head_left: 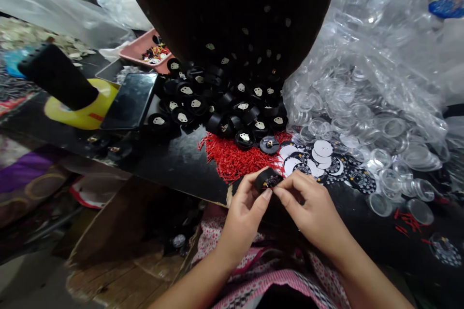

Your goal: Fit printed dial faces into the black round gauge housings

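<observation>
My left hand is closed round a small black round gauge, whose printed dial is tilted toward me. At the near edge of that dial, the fingertips of my right hand are pinched together. A speck of red shows by the fingertips, but what they hold is too small to make out. Just beyond my hands lies a heap of small red pointers. To its right are loose black-and-white dial discs, some with their white backs up. Many black gauge housings are piled behind the pointers.
Clear round covers spill from a clear plastic bag at the right. A large dark container stands behind the housings. To the left are a phone, yellow tape roll and pink tray. The table's front edge runs before me.
</observation>
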The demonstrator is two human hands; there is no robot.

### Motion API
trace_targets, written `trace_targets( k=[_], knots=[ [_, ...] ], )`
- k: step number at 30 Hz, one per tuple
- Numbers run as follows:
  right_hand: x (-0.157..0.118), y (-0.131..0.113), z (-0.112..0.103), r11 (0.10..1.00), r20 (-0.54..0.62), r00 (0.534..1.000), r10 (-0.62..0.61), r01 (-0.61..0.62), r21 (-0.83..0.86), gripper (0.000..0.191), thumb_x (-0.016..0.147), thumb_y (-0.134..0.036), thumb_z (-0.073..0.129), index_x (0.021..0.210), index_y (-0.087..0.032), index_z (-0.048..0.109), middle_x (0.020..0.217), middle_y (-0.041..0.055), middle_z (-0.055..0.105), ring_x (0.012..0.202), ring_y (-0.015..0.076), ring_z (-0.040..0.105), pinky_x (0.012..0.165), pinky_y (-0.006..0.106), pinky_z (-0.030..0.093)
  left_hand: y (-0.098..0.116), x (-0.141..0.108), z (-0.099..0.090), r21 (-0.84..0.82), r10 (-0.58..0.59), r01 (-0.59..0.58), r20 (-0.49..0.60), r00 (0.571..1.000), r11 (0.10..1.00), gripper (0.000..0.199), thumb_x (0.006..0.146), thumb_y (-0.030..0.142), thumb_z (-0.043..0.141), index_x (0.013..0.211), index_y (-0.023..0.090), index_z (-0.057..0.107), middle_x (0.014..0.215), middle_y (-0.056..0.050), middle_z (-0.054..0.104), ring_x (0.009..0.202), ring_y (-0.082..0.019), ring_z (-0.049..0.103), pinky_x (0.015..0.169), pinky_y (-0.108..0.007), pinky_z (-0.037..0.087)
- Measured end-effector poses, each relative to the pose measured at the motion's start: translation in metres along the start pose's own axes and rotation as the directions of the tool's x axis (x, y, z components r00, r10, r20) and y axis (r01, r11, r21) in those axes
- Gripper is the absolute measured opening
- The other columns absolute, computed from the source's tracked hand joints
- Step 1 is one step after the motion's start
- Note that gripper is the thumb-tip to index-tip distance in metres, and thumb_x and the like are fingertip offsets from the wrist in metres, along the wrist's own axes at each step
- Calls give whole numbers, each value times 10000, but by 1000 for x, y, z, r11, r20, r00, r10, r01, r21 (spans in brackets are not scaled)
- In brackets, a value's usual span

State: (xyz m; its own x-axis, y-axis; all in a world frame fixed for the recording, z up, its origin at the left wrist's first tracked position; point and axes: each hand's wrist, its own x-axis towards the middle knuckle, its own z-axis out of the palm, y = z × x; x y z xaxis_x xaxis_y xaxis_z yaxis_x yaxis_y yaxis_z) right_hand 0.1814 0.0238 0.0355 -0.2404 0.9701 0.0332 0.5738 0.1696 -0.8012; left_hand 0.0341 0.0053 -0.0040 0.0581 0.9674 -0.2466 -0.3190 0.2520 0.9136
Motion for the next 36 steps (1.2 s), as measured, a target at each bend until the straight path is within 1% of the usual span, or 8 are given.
trace_targets(
  k=[10,20,22,24,28,30,33,36],
  knots=[
    [-3,-3,-1,1000,-26,1000,7,-7,-14,181,935,-201,546,756,-202,574,726,-18,598,693,152,511,712,315,334,10,-2,5,87,12,-7,-62,998,996,204,850,254,671,1053,253,650,1023,-7,734,1000,-182,674,917,-302,501],
    [-10,-10,10,999,-84,996,-1,-2,-46,257,937,-217,544,686,-211,484,661,-25,563,650,147,495,647,296,333,12,-8,-1,354,111,-56,-136,984,934,283,821,206,672,1086,304,701,1023,-10,727,988,-225,658,965,-371,469],
    [-7,-9,8,998,-70,997,-8,4,-66,313,921,-220,554,629,-209,442,608,-36,527,599,134,467,626,294,325,13,-5,-2,304,52,-18,-106,993,952,255,834,233,669,1079,295,703,1060,-16,725,1001,-220,660,971,-360,473],
    [-4,-7,4,996,-48,998,-43,39,-83,309,911,-218,564,620,-205,461,599,-39,518,580,124,459,627,294,328,14,-1,-3,161,-61,69,-55,997,984,242,855,274,656,1094,290,692,1134,-19,719,1051,-217,660,976,-346,481],
    [3,-2,-4,962,-55,981,-188,172,-213,91,922,-191,546,912,-187,636,778,11,626,704,156,536,708,319,360,15,3,-3,-92,-204,204,16,979,975,352,838,304,689,1189,301,668,1275,-26,683,1187,-243,619,1032,-355,464],
    [6,0,-4,912,-35,963,-269,242,-332,117,925,-168,523,949,-172,638,824,35,649,752,178,552,732,338,355,16,2,-3,-76,-197,197,2,980,977,367,833,301,698,1199,311,679,1326,-20,659,1256,-248,577,1077,-359,432],
    [9,2,0,844,-6,937,-348,310,-438,134,919,-151,504,864,-162,626,778,39,636,731,185,543,722,345,345,15,0,-3,31,-165,166,-31,986,986,348,847,328,687,1195,337,692,1371,0,628,1342,-246,500,1142,-366,356],
    [11,0,6,844,-45,933,-358,303,-442,163,896,-133,486,785,-173,598,710,25,595,676,168,510,696,329,354,9,-3,2,-71,-237,230,-105,966,971,332,823,396,703,1148,330,716,1327,-15,660,1330,-278,513,1140,-426,362]
  ],
)
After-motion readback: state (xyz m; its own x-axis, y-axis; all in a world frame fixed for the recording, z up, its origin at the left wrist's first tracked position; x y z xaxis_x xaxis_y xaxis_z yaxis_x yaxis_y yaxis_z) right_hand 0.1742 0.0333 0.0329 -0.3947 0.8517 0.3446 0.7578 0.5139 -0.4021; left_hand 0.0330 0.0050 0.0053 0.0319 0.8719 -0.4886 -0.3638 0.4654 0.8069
